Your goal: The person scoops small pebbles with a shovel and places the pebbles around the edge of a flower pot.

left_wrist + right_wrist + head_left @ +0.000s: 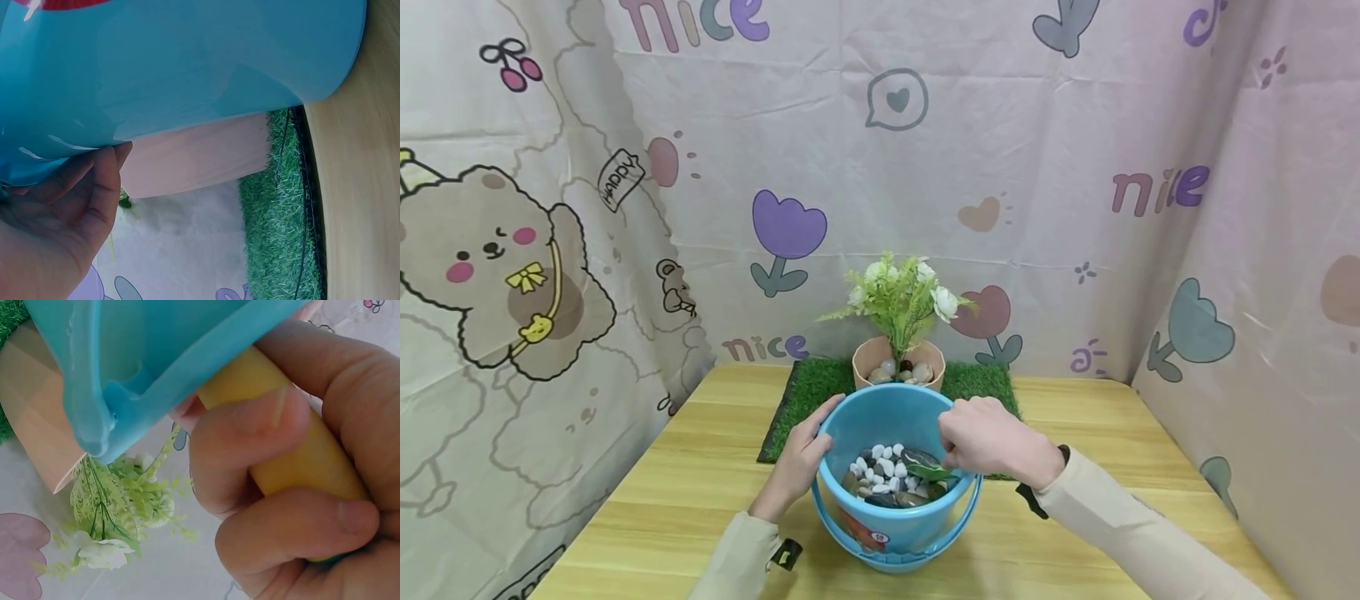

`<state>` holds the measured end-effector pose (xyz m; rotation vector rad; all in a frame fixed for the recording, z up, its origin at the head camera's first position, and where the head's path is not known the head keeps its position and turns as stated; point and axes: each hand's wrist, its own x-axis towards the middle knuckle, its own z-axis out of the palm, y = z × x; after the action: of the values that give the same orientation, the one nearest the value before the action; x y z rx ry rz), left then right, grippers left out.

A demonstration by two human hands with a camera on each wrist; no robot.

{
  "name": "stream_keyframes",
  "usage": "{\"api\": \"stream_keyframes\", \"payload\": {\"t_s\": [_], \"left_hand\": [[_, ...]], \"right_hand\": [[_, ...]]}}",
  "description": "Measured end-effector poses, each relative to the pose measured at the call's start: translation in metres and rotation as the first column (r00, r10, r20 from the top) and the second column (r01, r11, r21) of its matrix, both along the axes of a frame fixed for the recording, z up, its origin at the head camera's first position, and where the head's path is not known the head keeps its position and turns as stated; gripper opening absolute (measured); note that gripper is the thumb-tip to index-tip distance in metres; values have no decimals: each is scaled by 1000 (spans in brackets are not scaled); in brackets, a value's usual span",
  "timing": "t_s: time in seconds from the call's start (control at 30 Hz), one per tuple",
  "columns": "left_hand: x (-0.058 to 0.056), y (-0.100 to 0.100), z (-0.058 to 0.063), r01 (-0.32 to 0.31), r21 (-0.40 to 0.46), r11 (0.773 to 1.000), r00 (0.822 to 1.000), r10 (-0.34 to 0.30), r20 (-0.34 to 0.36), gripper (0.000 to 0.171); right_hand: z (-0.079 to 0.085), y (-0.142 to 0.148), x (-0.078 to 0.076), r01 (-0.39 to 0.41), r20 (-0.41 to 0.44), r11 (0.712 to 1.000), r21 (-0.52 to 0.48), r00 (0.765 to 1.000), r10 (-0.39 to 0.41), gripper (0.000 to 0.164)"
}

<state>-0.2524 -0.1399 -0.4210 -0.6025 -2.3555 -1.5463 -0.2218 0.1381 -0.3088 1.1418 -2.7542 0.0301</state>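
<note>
Inside the blue bucket (pixel 917 527), a green trowel's blade (pixel 932 473) lies among pebbles (pixel 886 469); the right hand (pixel 996 437) grasps its yellow handle (pixel 306 455), the left hand (pixel 800 458) pinches the bucket's rim. Should that pinch slacken, a hard push could tip everything.

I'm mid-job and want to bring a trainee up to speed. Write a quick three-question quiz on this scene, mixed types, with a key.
1. Multiple choice: What does the right hand grip?
A) a flower stem
B) a yellow handle
C) a water bottle

2. True or false: The peach flower pot stands inside the blue bucket.

3. Fill in the blank: The ____ hand is at the bucket's rim, its fingers against the outer wall.

Key:
1. B
2. False; it stands beyond the bucket, on the grass mat.
3. left
</note>
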Motion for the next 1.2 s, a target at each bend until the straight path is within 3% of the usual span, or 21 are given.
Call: {"api": "stream_keyframes", "payload": {"t_s": [0.3,0.5,0.67,0.87,1.2], "left_hand": [[0,0,0,-1,4,1000,1000,1,3,64],[0,0,0,6,4,1000,1000,-6,-2,64],[0,-1,0,7,2,1000,1000,-7,4,65],[0,-1,2,5,5,1000,1000,-5,4,65],[1,0,0,1,2,1000,1000,-1,2,65]], "right_hand": [[-1,2,8,-21,-120,1000,-4,993,20,60],[-8,4,4,-22,-195,1000,-20,981,18,66],[-15,5,-2,-26,-200,999,-26,980,20,61],[-19,6,-6,-33,-264,999,-34,964,23,57],[-27,11,-16,-68,-310,996,-58,950,46,40]]}}
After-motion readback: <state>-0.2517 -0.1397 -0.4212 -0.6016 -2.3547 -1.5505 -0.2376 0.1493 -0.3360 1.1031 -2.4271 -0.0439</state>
